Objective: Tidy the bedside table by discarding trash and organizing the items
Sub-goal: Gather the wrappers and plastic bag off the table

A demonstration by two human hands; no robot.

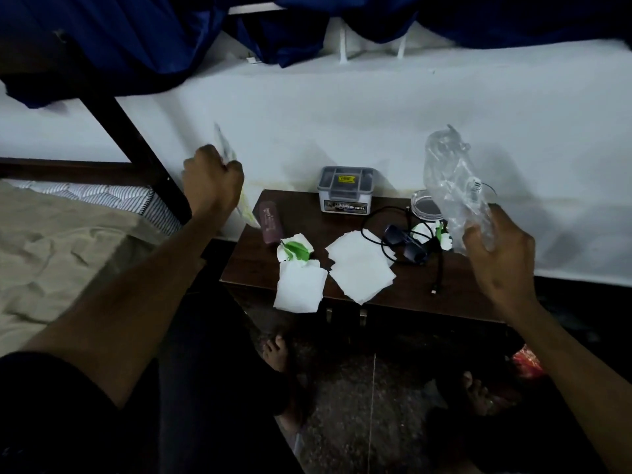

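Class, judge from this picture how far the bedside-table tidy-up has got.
Nothing looks finished yet. In hand: the right hand grips a clear plastic bottle; the left hand is closed on a thin wrapper. Left on the table: white tissues, crumpled green-and-white paper, tangled black cable, sunglasses, grey box.

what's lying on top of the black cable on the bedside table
A pair of dark sunglasses rests across the looped black cable, hiding part of it. The cable's plug end lies bare near the dark wooden table's front edge.
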